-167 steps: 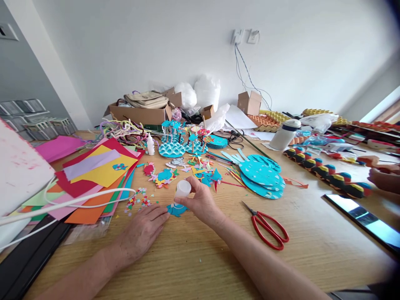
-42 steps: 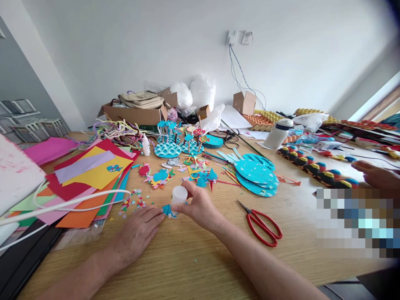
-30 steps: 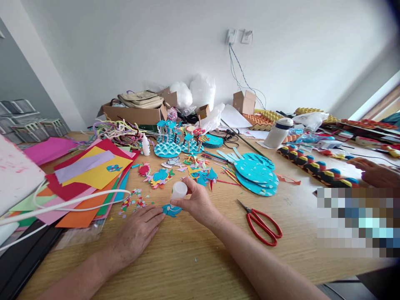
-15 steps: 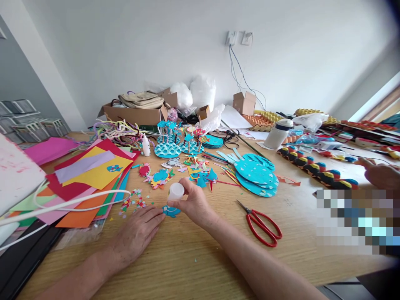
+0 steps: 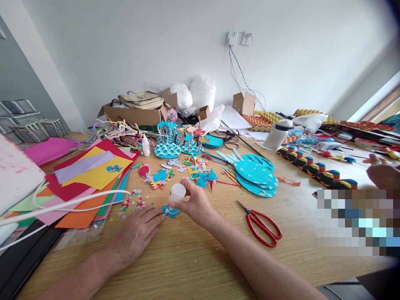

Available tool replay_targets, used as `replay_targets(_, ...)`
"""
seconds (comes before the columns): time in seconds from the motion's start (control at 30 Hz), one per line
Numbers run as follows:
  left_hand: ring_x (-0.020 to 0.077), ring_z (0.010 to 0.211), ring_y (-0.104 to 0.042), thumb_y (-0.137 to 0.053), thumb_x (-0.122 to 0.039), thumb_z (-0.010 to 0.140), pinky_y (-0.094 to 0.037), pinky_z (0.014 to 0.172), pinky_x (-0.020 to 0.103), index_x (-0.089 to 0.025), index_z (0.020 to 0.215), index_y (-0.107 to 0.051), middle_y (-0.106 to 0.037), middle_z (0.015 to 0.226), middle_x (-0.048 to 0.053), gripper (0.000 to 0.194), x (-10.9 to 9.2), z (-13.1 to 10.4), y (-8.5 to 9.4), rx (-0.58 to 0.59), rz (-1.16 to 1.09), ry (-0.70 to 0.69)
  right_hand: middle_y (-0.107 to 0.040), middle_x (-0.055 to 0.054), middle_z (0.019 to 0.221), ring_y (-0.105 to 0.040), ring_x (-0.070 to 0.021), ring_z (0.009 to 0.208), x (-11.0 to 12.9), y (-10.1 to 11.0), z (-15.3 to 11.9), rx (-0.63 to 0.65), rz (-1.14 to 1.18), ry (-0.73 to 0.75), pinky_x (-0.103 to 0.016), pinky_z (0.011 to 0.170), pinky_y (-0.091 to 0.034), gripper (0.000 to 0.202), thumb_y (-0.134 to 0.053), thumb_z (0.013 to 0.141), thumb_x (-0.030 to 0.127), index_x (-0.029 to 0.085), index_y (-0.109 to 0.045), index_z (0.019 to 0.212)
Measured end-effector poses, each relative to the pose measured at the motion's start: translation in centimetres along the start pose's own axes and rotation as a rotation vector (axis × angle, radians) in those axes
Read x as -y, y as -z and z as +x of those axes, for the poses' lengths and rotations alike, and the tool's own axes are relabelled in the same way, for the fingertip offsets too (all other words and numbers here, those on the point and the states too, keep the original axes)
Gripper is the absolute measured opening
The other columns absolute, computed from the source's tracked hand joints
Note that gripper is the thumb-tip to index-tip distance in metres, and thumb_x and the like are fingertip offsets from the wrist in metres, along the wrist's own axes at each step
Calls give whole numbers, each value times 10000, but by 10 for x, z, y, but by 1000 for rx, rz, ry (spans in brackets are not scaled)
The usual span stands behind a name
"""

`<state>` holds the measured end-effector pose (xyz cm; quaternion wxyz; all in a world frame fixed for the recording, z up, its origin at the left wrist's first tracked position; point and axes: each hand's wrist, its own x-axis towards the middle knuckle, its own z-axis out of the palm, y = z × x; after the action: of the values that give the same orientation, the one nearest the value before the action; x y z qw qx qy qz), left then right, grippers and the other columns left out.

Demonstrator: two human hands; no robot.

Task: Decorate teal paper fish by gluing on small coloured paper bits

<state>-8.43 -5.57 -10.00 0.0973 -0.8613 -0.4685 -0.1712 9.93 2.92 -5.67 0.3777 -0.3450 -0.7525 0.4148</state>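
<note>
My right hand [image 5: 199, 205] grips a small white bottle [image 5: 178, 192], tipped with its round base toward me, over a blue paper cutout [image 5: 170, 211]. A white line shows on the cutout, which lies on the wooden table [image 5: 193, 266]. My left hand [image 5: 136, 229] rests flat beside it, its fingertips touching the cutout's left edge. Tiny coloured paper dots [image 5: 136, 201] lie just beyond the left hand. Farther back are decorated paper cutouts [image 5: 160, 177] and coloured scraps.
Red-handled scissors [image 5: 264, 227] lie right of my right forearm. Coloured paper sheets [image 5: 93, 171] and a white cable [image 5: 71, 205] are at the left. Blue discs [image 5: 256, 175] lie farther back. Another person's hand [image 5: 384, 171] is at the far right.
My right hand and the bottle have shifted slightly right. My left hand stays in place. The other person's hand at the far right has moved a little.
</note>
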Motion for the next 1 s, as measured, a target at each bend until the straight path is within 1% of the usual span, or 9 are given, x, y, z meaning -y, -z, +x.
replay_targets(0.1,198,991,-571,-388,-158,849,-484,872,371,-189,1073,-587,-643,1067,39,301,0,-1,0,20,9,2,-493,49,673,-457,-101,624,1,3,-1,-1,5,-37,-208,572,-366,307,-720,545,217,191,-468,718)
replay_targets(0.3,206,1000,-568,-378,-157,848,-492,861,386,-185,1089,-575,-634,1092,38,313,0,-2,0,54,52,-9,-489,46,675,-448,-101,620,3,4,-1,10,-48,-29,-205,561,-359,305,-720,548,219,189,-466,714)
replay_targets(0.43,199,998,-570,-377,-161,850,-494,861,371,-193,1085,-577,-636,1088,34,310,0,-2,-1,47,63,-8,-497,48,669,-458,-102,622,4,4,1,-2,-41,-38,-202,559,-362,294,-714,550,201,193,-472,717)
replay_targets(0.63,212,990,-579,-364,-150,853,-509,834,393,-162,1075,-583,-645,1072,53,312,1,-2,-2,31,82,-39,-465,53,654,-424,-93,594,0,5,-2,26,-98,25,-198,541,-340,305,-726,549,252,187,-467,696)
replay_targets(0.87,206,962,-595,-355,-161,854,-523,807,376,-173,1054,-596,-652,1058,49,313,0,0,1,14,93,-43,-508,50,663,-468,-105,614,1,4,3,0,-23,-51,-201,549,-357,277,-706,557,222,195,-483,718)
replay_targets(1.0,199,968,-593,-359,-175,857,-512,826,367,-186,1057,-595,-653,1059,37,309,1,-1,1,17,93,-34,-506,48,661,-466,-101,608,3,5,1,8,-24,-57,-201,553,-364,276,-710,548,222,195,-482,701)
